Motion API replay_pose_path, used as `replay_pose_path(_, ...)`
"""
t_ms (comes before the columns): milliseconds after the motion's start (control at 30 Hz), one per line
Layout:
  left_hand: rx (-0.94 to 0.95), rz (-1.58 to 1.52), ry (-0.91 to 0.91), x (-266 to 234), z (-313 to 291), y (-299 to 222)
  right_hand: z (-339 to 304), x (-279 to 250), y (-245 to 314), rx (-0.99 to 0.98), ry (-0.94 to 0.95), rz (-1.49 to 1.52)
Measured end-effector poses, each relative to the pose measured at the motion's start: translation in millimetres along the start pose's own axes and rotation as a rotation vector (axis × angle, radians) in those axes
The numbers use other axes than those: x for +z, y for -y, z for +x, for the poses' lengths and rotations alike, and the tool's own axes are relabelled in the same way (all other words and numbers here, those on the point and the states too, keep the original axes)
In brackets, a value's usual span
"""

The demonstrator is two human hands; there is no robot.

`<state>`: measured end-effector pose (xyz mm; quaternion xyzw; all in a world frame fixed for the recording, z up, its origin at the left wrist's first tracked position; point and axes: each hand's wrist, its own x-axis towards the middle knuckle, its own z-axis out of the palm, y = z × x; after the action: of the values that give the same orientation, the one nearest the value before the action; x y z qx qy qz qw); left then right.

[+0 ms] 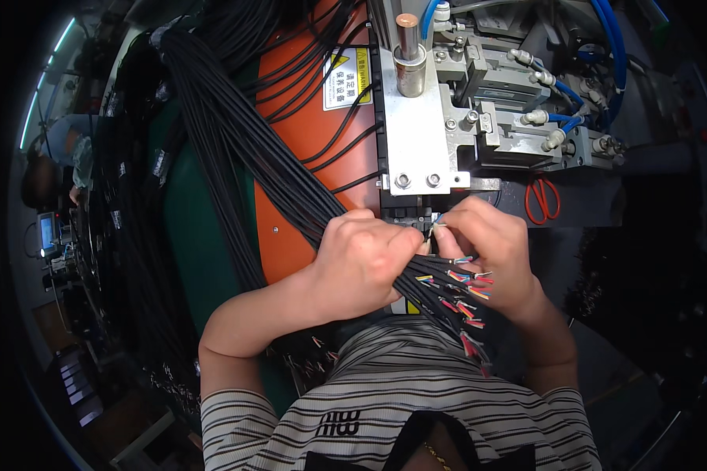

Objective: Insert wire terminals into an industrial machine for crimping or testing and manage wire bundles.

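Observation:
A thick bundle of black cables (251, 153) runs down from the upper left and passes under my left hand (365, 259). That hand is closed, its thumb and finger at the front of the machine's metal block (418, 141). Below it, the cables' stripped ends (467, 302) fan out with red, yellow, blue and white wires. My right hand (487, 239) pinches thin wires (437, 223) at the end of a cable, close to the left thumb. Its fingertips partly hide these wires.
An orange panel (291, 228) carries a warning label (347, 78), with single black cables crossing it. Air cylinders (511, 86) with blue hoses (617, 71) stand at the upper right, above red-handled scissors (542, 198). Another person (63, 149) is at the far left.

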<state>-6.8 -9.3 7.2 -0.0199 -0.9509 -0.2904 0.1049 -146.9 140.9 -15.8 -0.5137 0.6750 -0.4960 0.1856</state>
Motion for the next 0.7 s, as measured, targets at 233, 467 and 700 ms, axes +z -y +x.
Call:
replay_pose_path(233, 0.085, 0.225, -0.070, 5, -5, 0, 3, -5, 6, -0.027, 0.088, -0.453)
replay_pose_path(467, 0.061, 0.203, -0.034, 4, 0, 0, -3, 4, -7, -0.045, -0.016, -0.312)
replay_pose_path(700, 0.212, 0.329, 0.014, -2, 2, -3, -6, 7, -3, -0.056, -0.023, -0.387)
